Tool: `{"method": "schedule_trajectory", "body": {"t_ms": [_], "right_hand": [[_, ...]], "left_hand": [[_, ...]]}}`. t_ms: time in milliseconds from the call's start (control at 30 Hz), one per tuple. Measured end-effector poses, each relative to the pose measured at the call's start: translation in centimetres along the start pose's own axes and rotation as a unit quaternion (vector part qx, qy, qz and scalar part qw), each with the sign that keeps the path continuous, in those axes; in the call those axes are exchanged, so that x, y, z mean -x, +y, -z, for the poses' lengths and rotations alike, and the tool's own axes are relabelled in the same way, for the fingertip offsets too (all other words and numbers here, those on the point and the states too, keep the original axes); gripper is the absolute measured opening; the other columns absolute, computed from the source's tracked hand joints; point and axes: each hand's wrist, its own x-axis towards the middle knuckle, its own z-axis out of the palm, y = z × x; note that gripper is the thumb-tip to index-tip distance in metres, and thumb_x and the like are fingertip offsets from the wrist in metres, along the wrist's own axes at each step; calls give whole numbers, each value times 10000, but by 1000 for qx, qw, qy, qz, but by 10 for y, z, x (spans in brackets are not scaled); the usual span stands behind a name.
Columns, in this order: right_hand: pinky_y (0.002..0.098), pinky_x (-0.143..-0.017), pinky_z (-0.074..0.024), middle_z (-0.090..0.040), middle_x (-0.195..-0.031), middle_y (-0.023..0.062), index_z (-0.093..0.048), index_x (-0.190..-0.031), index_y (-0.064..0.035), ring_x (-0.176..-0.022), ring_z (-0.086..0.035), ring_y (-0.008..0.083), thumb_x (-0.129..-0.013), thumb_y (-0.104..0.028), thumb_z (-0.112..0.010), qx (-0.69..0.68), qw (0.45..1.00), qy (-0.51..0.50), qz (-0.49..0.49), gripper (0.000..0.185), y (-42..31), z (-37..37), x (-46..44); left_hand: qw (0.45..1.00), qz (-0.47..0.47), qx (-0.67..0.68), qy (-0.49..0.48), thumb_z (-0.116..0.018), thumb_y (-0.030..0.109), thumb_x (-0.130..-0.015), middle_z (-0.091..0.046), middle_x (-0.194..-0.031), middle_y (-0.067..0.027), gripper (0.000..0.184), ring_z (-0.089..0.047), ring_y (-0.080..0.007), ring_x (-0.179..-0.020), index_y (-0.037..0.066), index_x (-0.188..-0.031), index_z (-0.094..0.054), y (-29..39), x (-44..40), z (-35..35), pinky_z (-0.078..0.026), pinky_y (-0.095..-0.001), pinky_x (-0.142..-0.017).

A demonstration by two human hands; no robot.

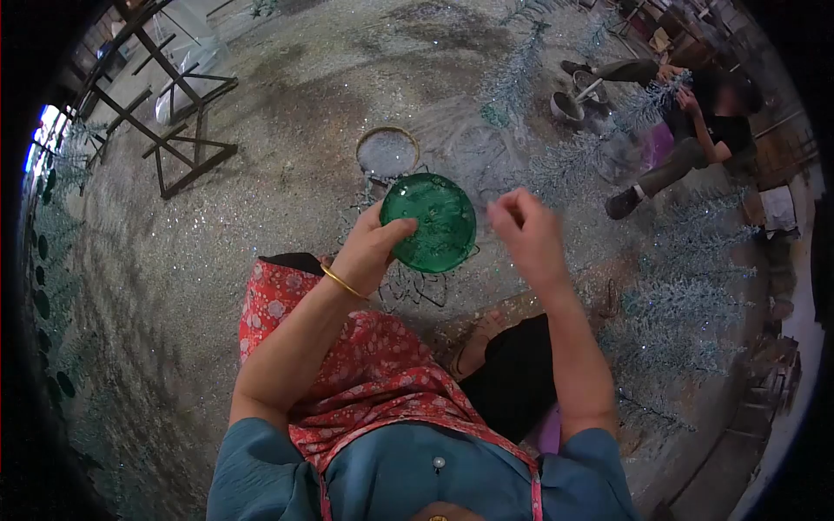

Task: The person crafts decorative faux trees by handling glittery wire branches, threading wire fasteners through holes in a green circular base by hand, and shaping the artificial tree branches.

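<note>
A round green disc point(432, 227) with a glossy surface is held up in front of my body. My left hand point(369, 247) grips its left edge, the thumb lying on its face. To the right of the disc, apart from it, my right hand point(530, 234) is raised with its fingers curled together; whether a small thing is between the fingertips is too blurred to tell. Dark wire pieces point(415, 289) lie on the floor beneath the disc. Just beyond it rests a round tray point(387, 153) of whitish, glittery material.
Frosted artificial branches point(686, 304) line the right side. A person point(725, 130) sits at the upper right, handling a branch, near metal bowls point(566, 107). Dark metal stands point(198, 156) are at the upper left. Glitter covers the floor point(191, 304).
</note>
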Motion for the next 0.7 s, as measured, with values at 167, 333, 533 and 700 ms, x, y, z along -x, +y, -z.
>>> {"method": "schedule_trajectory", "body": {"t_ms": [167,333,533,700], "right_hand": [[296,-568,-425,-551,-653,69,-495,-822,1,-576,-506,138,-703,-261,-658,-1,995,95,-36,330,18,8,-26],[292,-651,-428,-564,-808,85,-477,-900,5,-679,-529,163,-653,-261,-702,-42,998,-19,-37,427,5,-15,-11],[296,-614,-431,-560,-728,55,-508,-847,14,-624,-509,144,-742,-223,-621,-99,994,15,-40,283,25,-20,-20],[266,-581,-419,-564,-702,58,-522,-828,9,-624,-508,125,-775,-229,-590,-151,985,14,-85,253,23,-5,-19]], "left_hand": [[1000,15,3,-5,-506,75,-750,-564,-951,-87,315,-571,-169,-834,-38,-1039,-455,1,0,0,-467,-294,-749],[999,30,21,-5,-511,77,-749,-564,-949,-88,318,-571,-171,-835,-34,-1041,-453,2,1,-1,-467,-295,-746],[999,22,21,-12,-493,48,-753,-554,-947,-65,302,-556,-131,-811,-21,-1045,-462,1,3,-2,-462,-261,-723],[1000,25,-17,-3,-499,49,-744,-559,-934,-59,297,-555,-122,-801,-21,-1032,-475,-2,1,3,-461,-251,-709]]}}
